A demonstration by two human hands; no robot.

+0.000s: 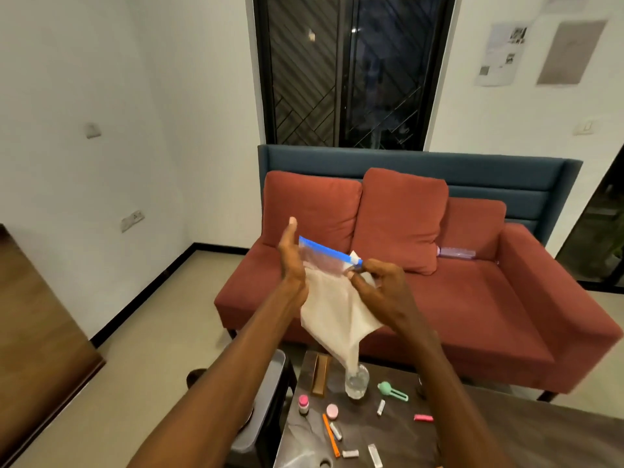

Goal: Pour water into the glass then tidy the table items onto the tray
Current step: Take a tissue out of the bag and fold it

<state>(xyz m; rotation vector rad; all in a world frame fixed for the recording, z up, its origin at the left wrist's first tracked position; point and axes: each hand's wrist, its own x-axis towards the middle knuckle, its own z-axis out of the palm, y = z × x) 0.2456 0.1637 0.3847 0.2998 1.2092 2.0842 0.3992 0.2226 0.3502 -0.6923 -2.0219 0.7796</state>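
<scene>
I hold a clear zip bag [332, 305] with a blue zip strip above the dark table [472, 430]. The bag bulges with a pale whitish fill. Its lower corner narrows to a point that reaches into the mouth of a clear glass [356, 385] standing on the table. My left hand [293, 265] lies against the bag's left edge, fingers stretched upward. My right hand [378, 282] pinches the bag just under the right end of the zip. A grey tray [277, 368] rests on a dark stool left of the table, partly hidden by my left forearm.
Small items lie scattered on the table: a brown box [320, 373], a pink-capped bottle [303, 404], a pink round pot [332, 411], an orange pen [329, 435], a green tool [393, 391], a pink piece [423, 418], white tubes. A red sofa [456, 298] stands close behind.
</scene>
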